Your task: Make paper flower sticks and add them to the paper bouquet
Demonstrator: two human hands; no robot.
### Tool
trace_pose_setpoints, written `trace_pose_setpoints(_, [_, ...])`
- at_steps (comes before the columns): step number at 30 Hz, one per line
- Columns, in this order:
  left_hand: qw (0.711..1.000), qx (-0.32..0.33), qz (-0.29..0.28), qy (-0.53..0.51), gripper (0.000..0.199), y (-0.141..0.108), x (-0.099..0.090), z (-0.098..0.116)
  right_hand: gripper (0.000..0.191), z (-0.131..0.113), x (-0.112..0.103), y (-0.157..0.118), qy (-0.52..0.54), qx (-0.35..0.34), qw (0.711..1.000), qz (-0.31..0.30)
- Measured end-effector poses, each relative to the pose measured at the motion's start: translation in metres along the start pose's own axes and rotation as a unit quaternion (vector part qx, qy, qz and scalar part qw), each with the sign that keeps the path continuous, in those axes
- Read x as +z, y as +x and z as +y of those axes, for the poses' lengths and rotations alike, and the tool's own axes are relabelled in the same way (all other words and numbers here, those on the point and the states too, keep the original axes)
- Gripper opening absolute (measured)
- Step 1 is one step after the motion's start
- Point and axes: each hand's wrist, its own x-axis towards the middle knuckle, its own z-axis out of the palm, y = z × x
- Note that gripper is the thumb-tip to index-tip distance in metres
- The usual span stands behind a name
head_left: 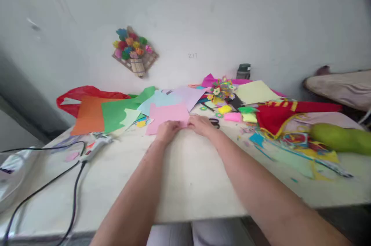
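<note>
A sheet of pink paper (pixel 166 114) lies in front of me on the white table. My left hand (pixel 168 130) is at its near edge, fingers curled together on the paper. Close by on the right, my right hand (pixel 200 124) pinches the paper's near right corner. Both sets of fingertips are small and slightly blurred in the view. Beyond the pink sheet lie light blue paper (pixel 158 99) and lilac paper (pixel 189 95), partly covered by it. Scissors with dark handles (pixel 215 123) rest just right of my right hand.
A glue gun (pixel 95 148) with a black cord lies at left. Green paper (pixel 120 112) and orange paper (pixel 88 116) sit behind it. Paper flowers (pixel 222 91), a red cloth (pixel 274 118) and scattered scraps cover the right side. A dark jar (pixel 243 71) stands by the wall.
</note>
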Motion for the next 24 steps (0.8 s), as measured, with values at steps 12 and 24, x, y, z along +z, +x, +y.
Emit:
trace_pose_setpoints(12, [0.997, -0.024, 0.003, -0.073, 0.029, -0.002, 0.0, -0.004, 0.014, -0.008, 0.012, 0.011, 0.011, 0.01, 1.0, 0.01])
trace_pose_setpoints(24, [0.994, -0.018, 0.003, -0.105, 0.015, 0.002, -0.001, -0.005, 0.017, -0.009, 0.013, 0.011, 0.082, 0.083, 0.993, -0.015])
